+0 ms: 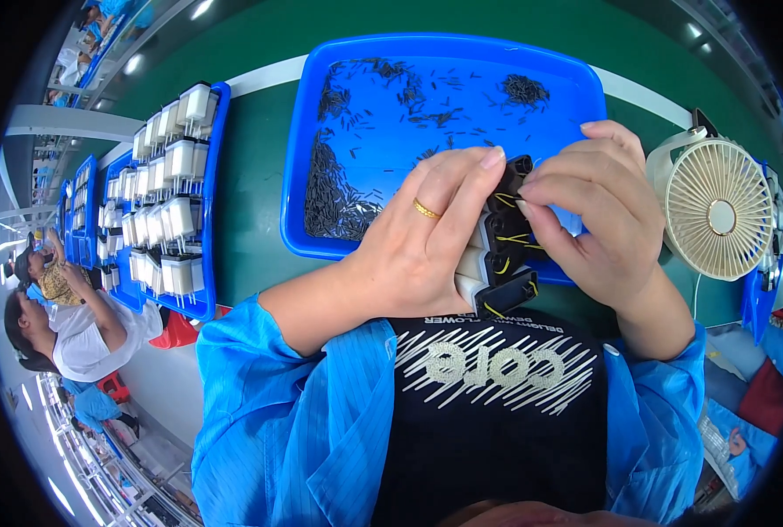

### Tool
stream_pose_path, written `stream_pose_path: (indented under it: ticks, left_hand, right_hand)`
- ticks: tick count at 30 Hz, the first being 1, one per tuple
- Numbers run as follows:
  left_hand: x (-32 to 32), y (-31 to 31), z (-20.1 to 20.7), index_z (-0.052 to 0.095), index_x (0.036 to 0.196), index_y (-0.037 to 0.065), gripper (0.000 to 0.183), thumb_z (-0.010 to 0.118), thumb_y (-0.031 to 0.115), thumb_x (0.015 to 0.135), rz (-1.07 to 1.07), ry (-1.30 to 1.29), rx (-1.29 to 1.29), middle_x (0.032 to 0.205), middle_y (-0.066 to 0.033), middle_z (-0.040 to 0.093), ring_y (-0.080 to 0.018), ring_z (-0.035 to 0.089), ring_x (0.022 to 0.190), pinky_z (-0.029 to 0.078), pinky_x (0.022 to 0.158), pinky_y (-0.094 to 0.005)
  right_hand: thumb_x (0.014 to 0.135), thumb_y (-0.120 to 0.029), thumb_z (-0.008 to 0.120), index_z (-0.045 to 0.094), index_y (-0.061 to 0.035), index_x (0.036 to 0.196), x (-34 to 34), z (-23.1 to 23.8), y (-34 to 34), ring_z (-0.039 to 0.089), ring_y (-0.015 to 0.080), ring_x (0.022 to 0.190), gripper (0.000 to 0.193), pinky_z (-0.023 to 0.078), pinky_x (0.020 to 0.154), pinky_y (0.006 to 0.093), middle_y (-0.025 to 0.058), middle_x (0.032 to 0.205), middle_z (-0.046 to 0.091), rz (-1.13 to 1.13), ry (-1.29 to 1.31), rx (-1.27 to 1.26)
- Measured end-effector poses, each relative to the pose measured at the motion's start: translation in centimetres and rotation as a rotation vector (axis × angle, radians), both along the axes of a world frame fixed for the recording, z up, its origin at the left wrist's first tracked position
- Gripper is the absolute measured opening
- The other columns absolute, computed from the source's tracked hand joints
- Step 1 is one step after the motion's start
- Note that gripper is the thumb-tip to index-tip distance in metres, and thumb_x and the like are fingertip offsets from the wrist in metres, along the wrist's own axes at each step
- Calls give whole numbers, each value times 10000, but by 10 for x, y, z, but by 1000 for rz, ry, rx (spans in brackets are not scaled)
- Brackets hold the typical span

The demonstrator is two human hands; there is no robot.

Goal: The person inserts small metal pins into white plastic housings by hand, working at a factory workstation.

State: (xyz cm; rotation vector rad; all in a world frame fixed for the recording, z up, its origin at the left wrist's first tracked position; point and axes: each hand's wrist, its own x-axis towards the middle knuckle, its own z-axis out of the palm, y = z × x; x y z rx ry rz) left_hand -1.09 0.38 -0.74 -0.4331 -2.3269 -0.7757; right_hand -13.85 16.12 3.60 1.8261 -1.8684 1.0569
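Note:
My left hand, with a ring on one finger, is closed around a row of several white blocks with black ends. Thin yellow wires stick out of the black ends. The hand covers most of the white bodies. My right hand comes in from the other side, thumb and fingertips pinched together at the upper black end. Whatever sits between those fingertips is too small to make out. Behind both hands lies a blue tray with many short, thin black pieces scattered and heaped in it.
At the left, a blue tray carries rows of white blocks with black parts and wire leads. A cream round fan stands close by my right hand on the green table. Other people are farther left.

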Motion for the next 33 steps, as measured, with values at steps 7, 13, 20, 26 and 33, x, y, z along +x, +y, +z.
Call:
stream_pose_path:
  ticks: [7,13,20,26,33]
  left_hand:
    - [0,2,2,301,1367,-99,1009,825,257,582,-16,3,5,1236,-255,483,-395,539,1069,456,895,-452]
    - [-1,4,1,329,1362,-79,949,782,166,565,-34,-5,46,1221,-236,480,-394,533,1054,457,880,-455]
    - [0,3,3,329,1361,-83,949,788,183,574,-40,-11,58,1222,-236,477,-393,527,1059,452,885,-458]
    - [1,3,3,327,1363,-88,947,787,181,580,-45,-22,55,1218,-236,478,-398,527,1061,451,891,-460]
    - [0,3,1,332,1358,-91,930,772,148,573,-29,-13,21,1216,-241,480,-401,528,1060,451,896,-462]
  right_hand:
    - [649,0,727,646,-72,842,2,-1,-1,606,199,724,222,432,860,423,45,831,640,-12,0,-15]
    - [649,-3,736,650,-66,847,-1,-4,-4,602,199,722,225,434,860,427,51,830,640,45,-30,-27]
    - [650,3,740,636,-58,833,-6,-2,-4,588,219,727,219,443,792,396,66,822,627,133,-147,7]
    - [664,-50,735,606,-73,789,-6,-5,-6,530,213,701,181,400,658,337,42,771,564,134,-274,53]
    - [725,-90,696,599,-85,808,-9,-8,-8,508,219,725,128,377,691,336,41,782,547,193,-336,72]
